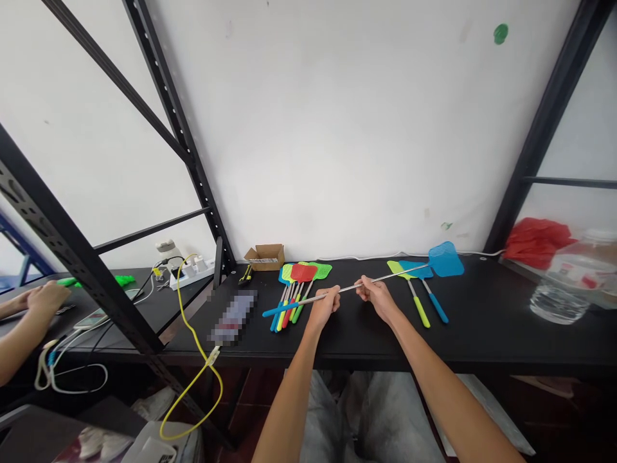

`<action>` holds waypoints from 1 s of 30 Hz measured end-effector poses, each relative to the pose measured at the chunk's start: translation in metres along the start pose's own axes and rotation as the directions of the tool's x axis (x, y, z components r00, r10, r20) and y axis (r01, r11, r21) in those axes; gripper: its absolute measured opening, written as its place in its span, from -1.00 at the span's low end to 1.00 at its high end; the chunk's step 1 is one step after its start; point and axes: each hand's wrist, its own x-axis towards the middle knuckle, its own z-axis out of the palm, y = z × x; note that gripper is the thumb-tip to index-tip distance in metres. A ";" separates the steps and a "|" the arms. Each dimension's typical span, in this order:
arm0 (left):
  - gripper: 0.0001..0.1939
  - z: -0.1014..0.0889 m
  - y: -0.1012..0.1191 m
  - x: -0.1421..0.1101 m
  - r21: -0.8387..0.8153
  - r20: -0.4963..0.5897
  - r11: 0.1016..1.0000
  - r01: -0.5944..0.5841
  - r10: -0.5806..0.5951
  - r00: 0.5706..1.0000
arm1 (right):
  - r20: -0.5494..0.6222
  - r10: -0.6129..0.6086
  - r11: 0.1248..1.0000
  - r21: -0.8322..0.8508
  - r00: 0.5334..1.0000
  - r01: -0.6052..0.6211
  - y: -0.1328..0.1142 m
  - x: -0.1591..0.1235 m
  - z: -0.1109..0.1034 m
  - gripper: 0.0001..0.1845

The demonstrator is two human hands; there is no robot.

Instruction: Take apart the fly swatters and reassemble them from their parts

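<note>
A blue fly swatter with a long thin metal rod and a blue handle is held across the black table. My left hand grips the rod near the handle end. My right hand pinches the rod further toward the blue head, which hangs a little above the table. To the left lies a pile of several coloured fly swatters. Two more swatters, one yellow-green and one blue, lie on the table under the raised head.
A small open cardboard box sits by the wall. A blurred flat object lies left of the pile. A power strip with a yellow cable, a plastic water bottle, a red bag. Another person's hands at far left.
</note>
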 end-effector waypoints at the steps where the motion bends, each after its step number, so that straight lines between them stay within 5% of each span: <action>1: -0.51 0.000 0.000 0.000 -0.010 -0.006 1.000 -0.006 0.006 1.000 | 0.000 0.001 1.000 0.001 1.000 -0.001 0.001 0.000 -0.001 -0.52; 9: -0.56 -0.006 -0.010 0.008 -0.380 -0.304 0.923 -0.066 -0.057 0.951 | -0.110 0.045 0.997 0.074 0.993 -0.037 0.000 0.001 -0.001 -0.52; 16: -0.54 -0.011 -0.007 0.010 -0.513 -0.338 0.853 -0.101 -0.093 0.937 | -0.227 0.093 0.975 0.218 0.969 -0.043 -0.004 0.003 -0.002 -0.58; 24: -0.49 -0.006 -0.014 0.009 -0.111 -0.111 0.994 -0.015 0.003 0.994 | -0.087 0.035 0.996 -0.075 0.996 -0.041 0.009 0.005 -0.002 -0.43; 30: -0.46 -0.010 -0.020 0.016 -0.132 -0.154 0.991 -0.023 0.003 0.988 | -0.011 0.003 0.983 -0.182 1.000 -0.004 0.000 0.003 0.001 -0.41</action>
